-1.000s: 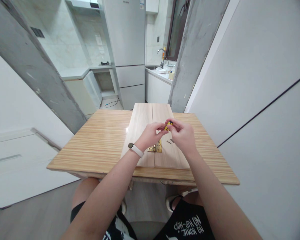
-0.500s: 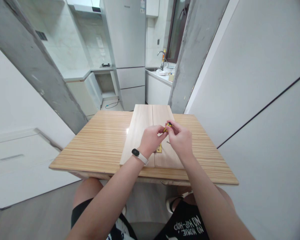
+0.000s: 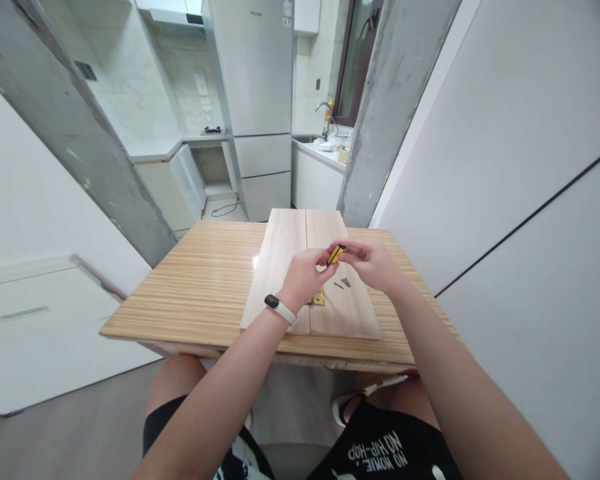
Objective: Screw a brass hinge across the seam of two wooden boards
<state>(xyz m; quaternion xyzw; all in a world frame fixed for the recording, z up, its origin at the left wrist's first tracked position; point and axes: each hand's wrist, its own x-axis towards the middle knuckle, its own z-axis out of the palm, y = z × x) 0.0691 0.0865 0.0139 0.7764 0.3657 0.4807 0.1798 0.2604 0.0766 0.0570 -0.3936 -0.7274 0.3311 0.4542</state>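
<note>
Kitchen beyond a striped wooden table [image 3: 200, 287] bearing two pale boards [image 3: 300, 267] side by side. Above them, left hand [image 3: 305, 273] and right hand [image 3: 373, 263] pinch a small yellow-black tool [image 3: 336, 254]; brass hinge [image 3: 319, 297] and loose screws [image 3: 343, 283] lie beneath.

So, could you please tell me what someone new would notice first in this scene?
Both hands meet over the table's middle: the left hand and right hand pinch a small yellow-and-black tool between them. Beneath lie two pale boards side by side, with a brass hinge and loose screws.
</note>
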